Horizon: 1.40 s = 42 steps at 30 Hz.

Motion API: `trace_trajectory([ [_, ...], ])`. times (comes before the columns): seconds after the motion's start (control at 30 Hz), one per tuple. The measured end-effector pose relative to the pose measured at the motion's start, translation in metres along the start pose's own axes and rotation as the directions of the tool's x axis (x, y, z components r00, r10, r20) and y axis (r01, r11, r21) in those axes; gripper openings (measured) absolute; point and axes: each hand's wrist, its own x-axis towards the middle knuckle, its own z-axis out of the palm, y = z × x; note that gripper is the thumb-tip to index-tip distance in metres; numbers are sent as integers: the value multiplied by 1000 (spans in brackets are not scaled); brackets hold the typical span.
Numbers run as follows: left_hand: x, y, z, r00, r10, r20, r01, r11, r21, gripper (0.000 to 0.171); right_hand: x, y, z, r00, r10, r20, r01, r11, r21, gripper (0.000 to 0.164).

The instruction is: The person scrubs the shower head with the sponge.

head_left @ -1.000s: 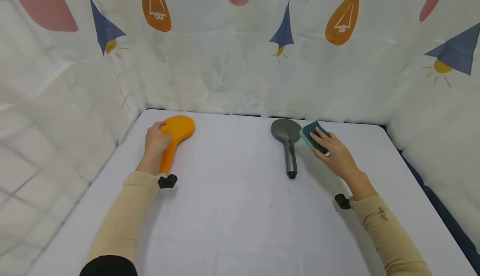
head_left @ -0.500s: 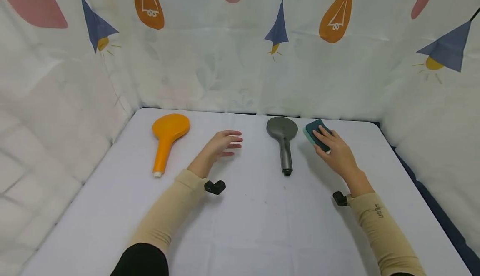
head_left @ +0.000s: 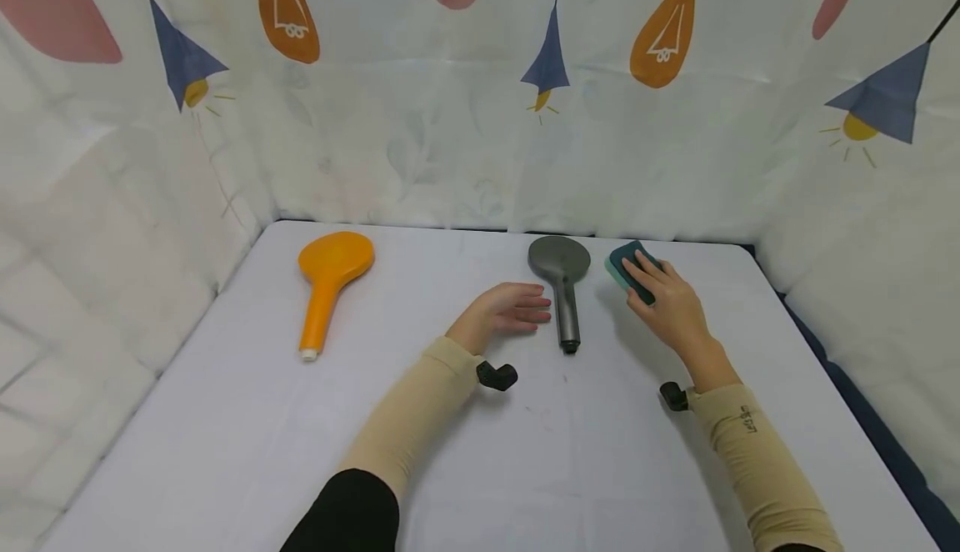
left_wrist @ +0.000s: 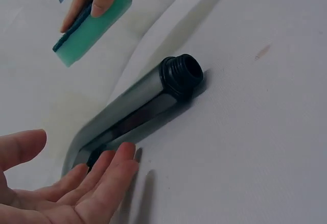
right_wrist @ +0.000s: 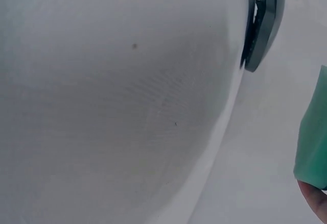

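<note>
My left hand [head_left: 510,310], fingers spread and relaxed, hovers just left of the handle of a grey shower head [head_left: 559,262]. In the left wrist view the shower head's threaded handle end [left_wrist: 184,73] points away from my fingers [left_wrist: 110,183]. My right hand [head_left: 675,310] grips a sponge [head_left: 632,268], dark teal on one face and light green on the other, held above the table right of the grey shower head. The sponge [right_wrist: 311,137] shows at the edge of the right wrist view. An orange shower head [head_left: 330,273] lies on the left with its white end toward me.
A white-covered table [head_left: 465,419] bears everything. Light fabric with printed lamps and bulbs [head_left: 663,43] hangs behind its far edge and along both sides. Small black wrist cameras [head_left: 497,376] stick out by the cuffs.
My left hand let go of the orange shower head and moved right to the grey one's handle. The orange shower head now lies on the table. My right hand stayed nearly still with the sponge.
</note>
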Motion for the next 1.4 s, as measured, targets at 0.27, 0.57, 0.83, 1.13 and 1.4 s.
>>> trace_trajectory([
  [0.27,19,-1,14,998,-52,-34,51,998,-25,51,-1,0,-2,998,45,46,-45,999,1,48],
  [0.57,25,2,24,996,-31,-84,36,997,66,50,2,0,-3,996,82,38,-83,996,31,47],
  [0.83,28,2,26,995,-15,-103,12,999,-31,43,3,0,-1,989,128,79,-131,990,43,47],
  [1.13,31,4,25,998,-13,-55,10,999,-41,39,9,2,4,985,137,103,-143,988,54,48],
  [1.4,44,-6,11,999,29,33,-26,996,-91,39,9,2,5,972,178,155,-188,981,53,49],
])
